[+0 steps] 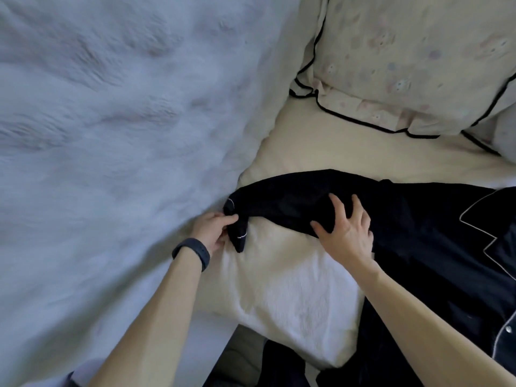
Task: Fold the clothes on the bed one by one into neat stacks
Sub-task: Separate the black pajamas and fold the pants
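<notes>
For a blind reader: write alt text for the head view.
The left hand pinches the sleeve cuff of a dark pyjama shirt on a bed while the right hand presses on the sleeve. A pale fluffy blanket lies to the left; cream fabric with black piping lies beyond.

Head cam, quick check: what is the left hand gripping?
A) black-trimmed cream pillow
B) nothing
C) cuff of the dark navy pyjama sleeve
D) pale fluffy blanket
C: the left hand pinches the white-piped cuff at the end of the dark navy pyjama sleeve, while the right hand presses flat further along it.
</notes>
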Demonstrator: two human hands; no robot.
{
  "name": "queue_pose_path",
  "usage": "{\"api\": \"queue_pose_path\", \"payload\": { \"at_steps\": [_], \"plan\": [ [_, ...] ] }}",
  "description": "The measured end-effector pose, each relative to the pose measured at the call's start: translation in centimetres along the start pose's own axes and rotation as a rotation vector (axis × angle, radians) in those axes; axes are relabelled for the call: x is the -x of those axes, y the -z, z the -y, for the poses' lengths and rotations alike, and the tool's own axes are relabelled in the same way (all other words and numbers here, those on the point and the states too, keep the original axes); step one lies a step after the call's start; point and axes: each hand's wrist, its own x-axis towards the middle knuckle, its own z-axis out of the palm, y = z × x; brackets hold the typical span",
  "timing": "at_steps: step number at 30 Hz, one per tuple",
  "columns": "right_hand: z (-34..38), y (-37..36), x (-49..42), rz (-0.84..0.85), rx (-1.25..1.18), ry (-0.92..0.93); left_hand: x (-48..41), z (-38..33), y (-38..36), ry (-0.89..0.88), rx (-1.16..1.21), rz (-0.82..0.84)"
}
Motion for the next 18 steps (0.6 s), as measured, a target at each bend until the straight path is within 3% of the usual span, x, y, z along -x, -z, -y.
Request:
{"api": "queue_pose_path", "payload": {
  "at_steps": [3, 5, 7, 10, 11, 15, 18],
  "plan": [
    [-1.2, 0.2, 0.6, 0.066, -0.002, -0.003, 1.0, -1.6, 1.5, -0.097, 0.173, 0.033],
    [-1.6, 0.4, 0.7, 0.071, 0.035, -0.004, 1.6, -2.6, 1.9, -0.158, 0.117, -0.006],
    [-1.3, 0.5, 1.0, 0.056, 0.086, -0.018, 2.3, -3.0, 1.5, -0.362, -0.128, -0.174],
    [-0.8, 0.1, 1.8, 0.054, 0.103, 0.001, 4.4, -3.3, 0.6, -0.859, -0.621, -0.499],
    [-0.7, -0.2, 2.2, 0.075, 0.099, 0.029, 4.8, -3.5, 0.4, -0.952, -0.783, -0.570],
    [-0.5, -0.9, 4.0, 0.217, 0.151, 0.340, 4.0, -4.3, -0.1, -0.934, -1.207, -0.762],
    [-1.2, -1.3, 5.4, 0.199, 0.002, 0.537, 3.4, -3.5, -2.9, -1.008, -1.573, -0.738]
  ]
}}
